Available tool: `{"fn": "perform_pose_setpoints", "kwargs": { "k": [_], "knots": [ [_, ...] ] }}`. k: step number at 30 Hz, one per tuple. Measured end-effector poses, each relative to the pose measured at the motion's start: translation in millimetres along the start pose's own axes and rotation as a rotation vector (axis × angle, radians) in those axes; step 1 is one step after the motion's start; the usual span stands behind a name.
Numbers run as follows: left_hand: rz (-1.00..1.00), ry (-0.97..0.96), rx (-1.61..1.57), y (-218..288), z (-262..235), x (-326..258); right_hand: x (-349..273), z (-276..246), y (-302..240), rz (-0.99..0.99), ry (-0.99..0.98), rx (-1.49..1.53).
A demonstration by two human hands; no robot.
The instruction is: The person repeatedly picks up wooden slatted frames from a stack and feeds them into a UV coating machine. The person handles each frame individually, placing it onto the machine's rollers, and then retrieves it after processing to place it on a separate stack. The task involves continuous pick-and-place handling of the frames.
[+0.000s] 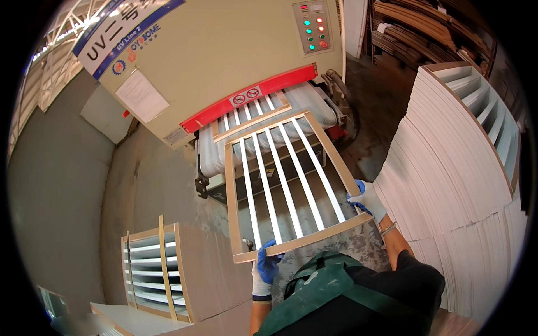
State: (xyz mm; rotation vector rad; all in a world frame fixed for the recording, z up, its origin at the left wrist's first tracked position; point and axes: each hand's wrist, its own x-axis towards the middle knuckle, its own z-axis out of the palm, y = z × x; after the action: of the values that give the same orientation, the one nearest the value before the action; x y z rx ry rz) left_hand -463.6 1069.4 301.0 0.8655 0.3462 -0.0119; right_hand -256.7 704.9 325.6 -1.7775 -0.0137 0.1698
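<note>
Between both hands I hold a slatted frame point(232, 190) with tan edges and several white slats. Its far end reaches the front of a conveyor belt point(210, 158). My left hand point(267, 266), in a white and blue glove, is closed on the near left part of its edge. At the near right corner my right hand point(367, 201), gloved alike, grips the side rail; some of its fingers are hidden. Beyond this piece, a second slatted frame point(252, 124) lies on the belt, partly beneath the machine's red guard bar point(291, 78).
The beige machine point(224, 50) stands ahead, with a panel of lit buttons point(312, 31). A tall stack of white-edged frames point(443, 162) rises close on my right. Another frame stack point(151, 274) stands at lower left. Brown sheets point(417, 28) fill a rack at the far right.
</note>
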Motion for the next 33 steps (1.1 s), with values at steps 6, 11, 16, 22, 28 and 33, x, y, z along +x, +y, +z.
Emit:
{"fn": "perform_pose_setpoints", "kwargs": {
  "k": [6,11,16,22,28,33],
  "knots": [
    [0.004,-0.008,-0.059,-32,10,60,66,-13,20,-0.041,-0.085,-0.028],
    [-0.031,0.040,-0.091,-77,18,93,105,-28,55,-0.088,-0.051,-0.397],
    [-0.036,0.068,-0.099,-86,8,115,124,-10,58,-0.083,-0.038,-0.768],
    [-0.061,0.095,-0.199,-93,-10,127,159,3,66,-0.050,-0.124,-0.877],
    [-0.083,0.055,-0.220,-105,-36,98,192,15,93,-0.177,-0.077,-0.870],
    [-0.075,0.178,-0.247,-119,-64,41,237,15,115,-0.263,-0.114,-0.797]
  ]
}}
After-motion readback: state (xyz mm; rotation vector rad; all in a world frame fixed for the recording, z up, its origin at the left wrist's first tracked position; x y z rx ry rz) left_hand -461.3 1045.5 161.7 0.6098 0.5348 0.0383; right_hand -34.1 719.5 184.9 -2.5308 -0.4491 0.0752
